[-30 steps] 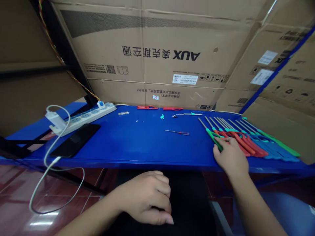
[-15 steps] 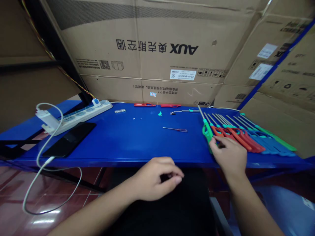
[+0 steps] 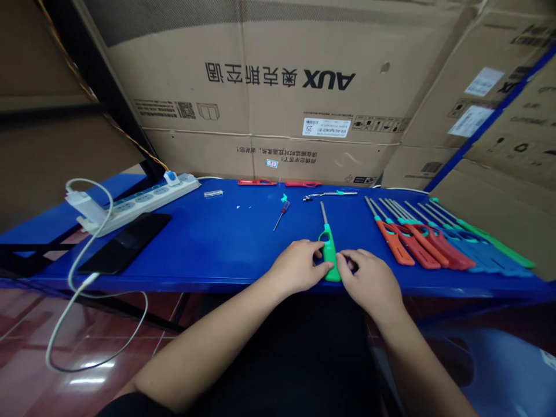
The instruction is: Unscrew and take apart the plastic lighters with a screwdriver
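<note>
A green long-nosed utility lighter lies on the blue table, its metal nozzle pointing away from me. My left hand and my right hand press in from either side, with fingertips on its handle. To the right lies a row of several similar lighters in orange, red, blue and green. Beyond my hands, a small red-handled screwdriver sits slanted beside a small teal plastic part.
Along the far edge lie red plastic pieces, a thin metal lighter rod and a small metal tube. A power strip and a black phone with a white cable occupy the left. Cardboard boxes stand behind.
The green lighter has left the row and now lies mid-table between both hands. My left hand has come up onto the table. The screwdriver has shifted left and turned slantwise.
</note>
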Motion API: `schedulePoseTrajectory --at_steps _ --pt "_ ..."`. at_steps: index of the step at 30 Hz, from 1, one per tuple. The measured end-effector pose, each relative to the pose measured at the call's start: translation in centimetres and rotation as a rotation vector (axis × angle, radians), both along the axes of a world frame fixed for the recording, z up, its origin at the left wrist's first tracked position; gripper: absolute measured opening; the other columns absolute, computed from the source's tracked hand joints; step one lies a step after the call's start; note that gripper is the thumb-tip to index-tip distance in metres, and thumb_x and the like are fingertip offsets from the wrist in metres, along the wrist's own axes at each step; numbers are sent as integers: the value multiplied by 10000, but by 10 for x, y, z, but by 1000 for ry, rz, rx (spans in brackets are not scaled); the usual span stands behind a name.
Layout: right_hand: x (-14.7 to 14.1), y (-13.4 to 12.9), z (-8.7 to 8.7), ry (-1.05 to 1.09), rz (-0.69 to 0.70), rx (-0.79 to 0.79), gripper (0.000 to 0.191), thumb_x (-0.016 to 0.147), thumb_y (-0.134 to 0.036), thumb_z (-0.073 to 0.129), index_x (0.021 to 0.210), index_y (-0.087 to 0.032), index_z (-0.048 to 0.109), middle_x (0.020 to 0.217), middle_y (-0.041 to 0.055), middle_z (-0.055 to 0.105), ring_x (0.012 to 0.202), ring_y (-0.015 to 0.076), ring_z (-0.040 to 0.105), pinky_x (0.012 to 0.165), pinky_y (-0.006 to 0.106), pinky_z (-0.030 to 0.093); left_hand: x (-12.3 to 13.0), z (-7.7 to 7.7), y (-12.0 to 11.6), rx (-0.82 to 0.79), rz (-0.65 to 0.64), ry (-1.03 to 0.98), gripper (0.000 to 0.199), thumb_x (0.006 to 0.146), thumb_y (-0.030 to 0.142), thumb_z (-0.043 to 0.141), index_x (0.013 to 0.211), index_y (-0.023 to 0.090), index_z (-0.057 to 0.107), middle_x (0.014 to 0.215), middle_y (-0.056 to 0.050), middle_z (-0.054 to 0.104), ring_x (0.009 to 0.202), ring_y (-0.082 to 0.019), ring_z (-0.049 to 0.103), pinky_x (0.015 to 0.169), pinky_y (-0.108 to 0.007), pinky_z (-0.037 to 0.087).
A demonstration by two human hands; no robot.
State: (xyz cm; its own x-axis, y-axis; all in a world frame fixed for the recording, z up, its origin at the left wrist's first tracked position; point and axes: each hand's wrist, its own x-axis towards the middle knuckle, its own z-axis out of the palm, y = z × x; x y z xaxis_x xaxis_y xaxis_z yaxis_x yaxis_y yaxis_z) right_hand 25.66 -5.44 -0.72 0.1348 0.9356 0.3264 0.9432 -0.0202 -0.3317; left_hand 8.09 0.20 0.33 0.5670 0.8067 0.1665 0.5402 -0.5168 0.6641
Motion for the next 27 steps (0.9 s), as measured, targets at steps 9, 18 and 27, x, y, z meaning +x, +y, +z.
schedulePoseTrajectory --at_steps 9,18,27 --pt "-16 -15 1 241 169 46 392 963 -308 435 1189 -171 724 848 61 692 748 192 643 672 315 503 -6 1 -1 -148 -62 -155 496 844 502 659 1228 188 684 973 -78 722 770 -194 653 648 -286 512" --pt "-39 -17 10 517 244 381 227 911 -277 621 1068 -226 777 994 64 763 865 199 730 794 323 609 -15 -8 -10 -636 -81 -885 754 755 319 832 1440 226 530 1165 -88 608 902 -143 613 820 -304 547" --pt "-44 -8 11 989 171 225 252 781 -355 782 972 -191 790 923 78 799 798 239 772 725 345 652 -15 -7 -15 -550 -47 -915 773 760 317 831 1444 271 474 1075 -49 580 890 -148 610 719 -252 555"
